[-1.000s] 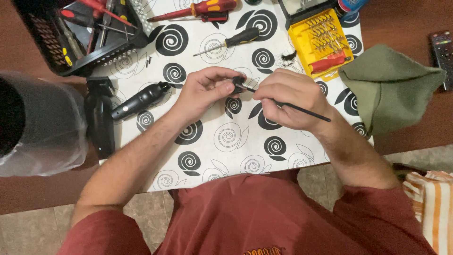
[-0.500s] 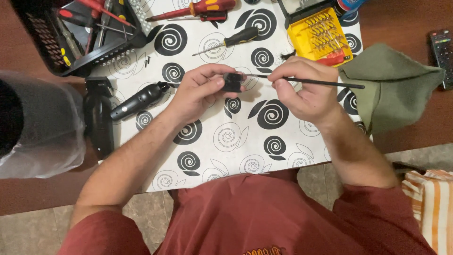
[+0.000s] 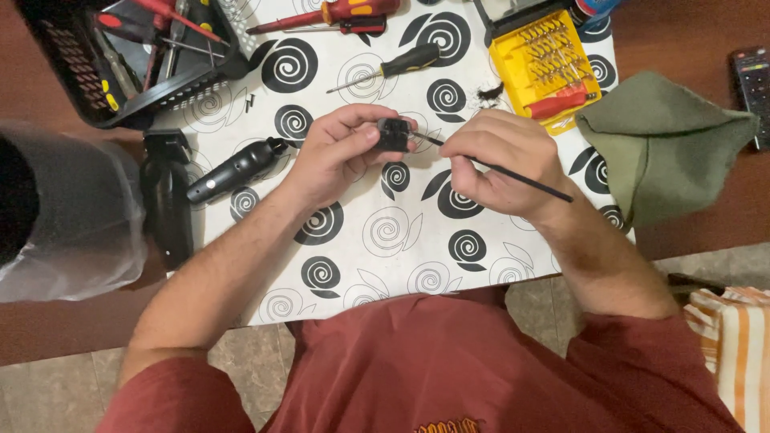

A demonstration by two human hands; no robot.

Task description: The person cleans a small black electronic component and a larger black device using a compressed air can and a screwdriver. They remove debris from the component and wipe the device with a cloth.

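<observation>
**Operator:** Hands first: what does each one grip?

**Inspector:** Left hand [image 3: 337, 152] is closed around a small black part [image 3: 393, 133], pinched between thumb and fingertips and held just above the mat. Right hand [image 3: 499, 160] is closed on a thin black rod-like tool [image 3: 521, 178]; its shaft runs out past the wrist, and its tip meets the small black part between the two hands.

**Operator:** List the surroundings, largest to smallest.

**Inspector:** A brown table [image 3: 682, 32] carries a white mat with black spirals [image 3: 385, 240], and both hands work over the mat's middle. At far left a clear plastic-covered container [image 3: 72, 208] sits at the table edge. A green cloth [image 3: 658, 140] lies at the mat's right edge. A black tool tray [image 3: 104, 96] with screwdrivers occupies the upper left corner. A yellow bit case [image 3: 545, 60], lid open, lies at upper right, well apart from the right hand. A black device body [image 3: 167, 200] lies along the mat's left edge, and a black handheld unit [image 3: 233, 170] rests just beside it, near the left forearm. A black-handled screwdriver [image 3: 393, 66] lies above the hands; a red-and-yellow screwdriver [image 3: 337, 13] lies at the top edge.
</observation>
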